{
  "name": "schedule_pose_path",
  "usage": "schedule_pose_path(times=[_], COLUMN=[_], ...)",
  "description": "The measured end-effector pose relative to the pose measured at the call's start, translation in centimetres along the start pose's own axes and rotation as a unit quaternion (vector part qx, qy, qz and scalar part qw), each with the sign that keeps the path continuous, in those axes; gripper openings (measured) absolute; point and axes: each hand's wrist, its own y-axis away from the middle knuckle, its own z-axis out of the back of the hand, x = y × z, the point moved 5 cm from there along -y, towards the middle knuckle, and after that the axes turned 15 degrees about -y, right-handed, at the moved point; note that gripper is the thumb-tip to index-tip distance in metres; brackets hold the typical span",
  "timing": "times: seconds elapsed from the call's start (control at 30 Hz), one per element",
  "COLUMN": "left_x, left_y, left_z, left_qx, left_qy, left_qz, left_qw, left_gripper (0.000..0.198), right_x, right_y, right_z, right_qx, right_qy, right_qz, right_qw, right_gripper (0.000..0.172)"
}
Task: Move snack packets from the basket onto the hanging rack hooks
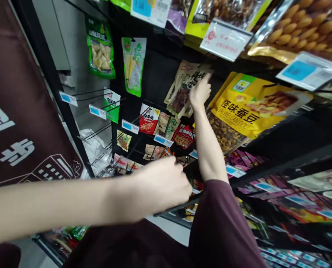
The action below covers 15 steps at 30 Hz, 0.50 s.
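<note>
My right hand (200, 92) reaches up to a hook on the black rack. Its fingers pinch the top of a beige snack packet (180, 97) with dark pieces showing through its window. More packets of the same kind hang behind it. My left hand (162, 183) is lower, in front of the rack. Its fingers are curled closed near the hooks with red packets (183, 136), and what they hold, if anything, is hidden. A big yellow bag of beans (240, 111) hangs just right of my right wrist.
Green packets (100, 47) hang at the upper left, with bare hooks and blue price tags (97, 111) below them. Nut bags (302, 26) fill the top right shelf, and more packets lie on the lower right shelves. A dark red banner (17, 123) stands at the left.
</note>
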Motion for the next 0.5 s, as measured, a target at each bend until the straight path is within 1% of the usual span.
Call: schedule_pose_path(times=[0.07, 0.13, 0.17, 0.23, 0.3, 0.33, 0.37, 0.4, 0.43, 0.5], left_x=[-3.2, -6.0, -7.0, -8.2, -8.2, -7.9, -7.4, -6.8, -6.3, -5.8], left_y=[1.1, 2.1, 2.7, 4.0, 5.7, 6.7, 7.7, 8.8, 9.9, 12.4], left_z=[0.5, 1.1, 1.4, 1.9, 2.1, 2.1, 1.9, 1.5, 0.8, -1.5], left_qx=[0.044, 0.045, 0.034, 0.013, 0.014, 0.027, 0.045, 0.066, 0.09, 0.135], left_qy=[-0.037, -0.068, -0.077, -0.072, -0.045, -0.027, -0.007, 0.013, 0.031, 0.06], left_qz=[0.017, 0.01, 0.01, 0.02, 0.049, 0.068, 0.088, 0.104, 0.117, 0.131], left_qw=[0.998, 0.997, 0.996, 0.997, 0.998, 0.997, 0.995, 0.992, 0.989, 0.98], left_gripper=[0.022, 0.024, 0.024, 0.025, 0.028, 0.028, 0.028, 0.029, 0.032, 0.038], right_x=[-1.1, -1.6, -1.7, -1.2, 0.2, 1.2, 2.4, 3.9, 5.4, 8.6], right_y=[-0.6, -0.8, -0.8, -0.4, 0.6, 1.6, 2.9, 4.6, 6.8, 11.9], right_z=[-0.9, -1.4, -1.5, -1.1, -0.4, 0.1, 0.6, 1.1, 1.8, 3.7], right_qx=[-0.028, -0.045, -0.054, -0.09, -0.122, -0.125, -0.113, -0.09, -0.059, 0.022], right_qy=[0.0, -0.018, -0.031, -0.056, -0.079, -0.097, -0.124, -0.163, -0.217, -0.337], right_qz=[-0.062, -0.12, -0.138, -0.149, -0.112, -0.08, -0.04, 0.001, 0.029, 0.072], right_qw=[0.998, 0.992, 0.988, 0.983, 0.983, 0.984, 0.985, 0.982, 0.974, 0.939], right_gripper=[0.043, 0.046, 0.05, 0.058, 0.063, 0.063, 0.06, 0.057, 0.052, 0.041])
